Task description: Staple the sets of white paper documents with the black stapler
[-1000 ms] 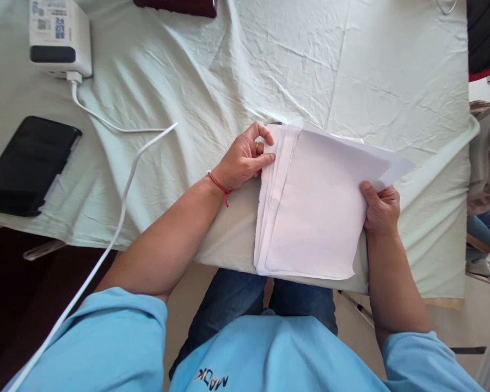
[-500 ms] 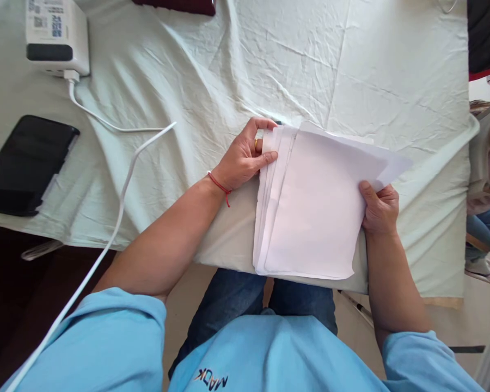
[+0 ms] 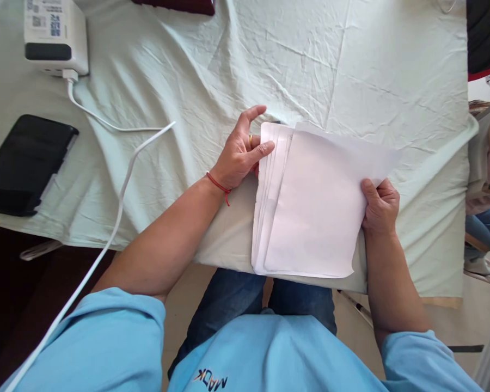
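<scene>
A stack of white paper sheets (image 3: 316, 207) lies slightly fanned at the table's front edge, its left sides staggered. My left hand (image 3: 244, 144) grips the upper left edge, thumb on top and some fingers underneath; its index finger is lifted away from the paper. On the right side, my right hand (image 3: 380, 206) pinches the sheets, thumb above and the other fingers curled at the edge. A small dark thing, mostly hidden, peeks out behind the stack's top left corner.
The table wears a pale green cloth (image 3: 294, 65). To the left are a black phone-like device (image 3: 26, 163) and a white power block (image 3: 57, 35) with a white cable (image 3: 124, 190) running toward me. A dark red object (image 3: 179, 4) sits at the far edge. Another person's leg shows at right.
My left index finger has lifted off the paper's top edge, and that hand has shifted slightly left. The raised upper right corner of the sheets has moved a little left. My right hand barely moves.
</scene>
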`<state>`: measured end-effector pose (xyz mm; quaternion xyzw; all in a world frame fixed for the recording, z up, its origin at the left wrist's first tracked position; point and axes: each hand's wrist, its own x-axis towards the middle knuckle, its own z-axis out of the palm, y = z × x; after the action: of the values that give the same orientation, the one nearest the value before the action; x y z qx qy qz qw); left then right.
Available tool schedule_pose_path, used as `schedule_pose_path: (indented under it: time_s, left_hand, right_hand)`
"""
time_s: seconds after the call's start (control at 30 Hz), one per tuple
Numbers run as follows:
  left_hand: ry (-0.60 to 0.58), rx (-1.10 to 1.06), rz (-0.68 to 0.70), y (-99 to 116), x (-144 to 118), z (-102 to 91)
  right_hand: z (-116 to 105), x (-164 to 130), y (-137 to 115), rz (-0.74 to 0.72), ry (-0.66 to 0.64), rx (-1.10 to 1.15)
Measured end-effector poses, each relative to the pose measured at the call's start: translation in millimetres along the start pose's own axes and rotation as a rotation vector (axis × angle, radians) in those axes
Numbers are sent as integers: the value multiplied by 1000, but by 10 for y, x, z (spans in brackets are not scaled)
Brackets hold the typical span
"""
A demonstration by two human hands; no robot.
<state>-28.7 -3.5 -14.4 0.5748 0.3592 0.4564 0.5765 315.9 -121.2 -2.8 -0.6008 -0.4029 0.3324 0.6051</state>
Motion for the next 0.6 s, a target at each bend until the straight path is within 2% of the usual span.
schedule_pose_path:
  time_s: [0.1, 0.33, 0.6]
  left_hand:
    - [5, -21, -9, 19, 7, 8]
    - [-111, -46, -38, 177, -30, 96]
    - [-159, 17, -41, 166, -58, 101]
  right_hand:
    - [-5, 1, 3, -15, -3, -18]
    - [-30, -10, 36, -36, -43, -36]
    - [-32, -39, 13, -81, -190, -267]
